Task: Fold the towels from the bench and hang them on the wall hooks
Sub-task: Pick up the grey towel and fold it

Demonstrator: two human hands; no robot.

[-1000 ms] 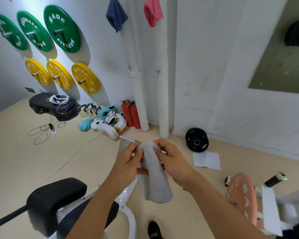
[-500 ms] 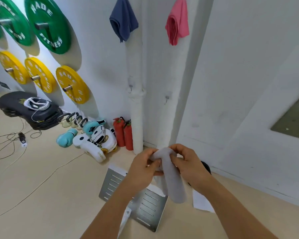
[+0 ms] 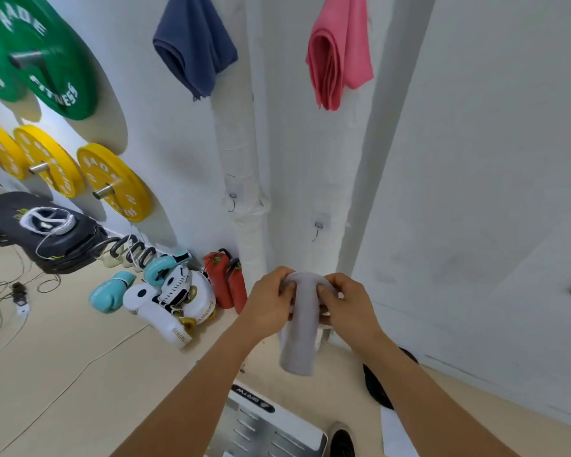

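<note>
wall: white plastered wall (image 3: 475, 159) with two white wrapped vertical pipes (image 3: 241, 153) run down it, floor to top of frame.
green plates: large green "RADE FITNESS" weight plates (image 3: 40, 57) mounted on pegs, upper left.
yellow plates: row of smaller yellow weight plates (image 3: 114, 181) mounted below the green ones.
black pads: stack of black pads (image 3: 47, 232) laid on the beige floor at left, a white corded headset on top.
gloves: pile of white and teal boxing gloves (image 3: 165, 295) set against the wall base, two red fire extinguishers (image 3: 226, 282) just beside them.
hung towels: dark blue folded towel (image 3: 195, 51) hung upper centre-left; pink folded towel (image 3: 338, 54) hung to its right, well apart.
grey towel: pale grey folded towel (image 3: 302, 324) held up in front of the wall, folded top gripped from both sides, lower end hung free.
left hand: left hand (image 3: 271, 305) closed round the towel's top left, fingers curled onto the cloth.
right hand: right hand (image 3: 350, 305) closed on the top right, fingertips pinched into the fold.
free hooks: small metal hook (image 3: 233, 201) fixed at the left pipe; second small hook (image 3: 317, 229) on the wall just above the grey towel. Both bare.
</note>
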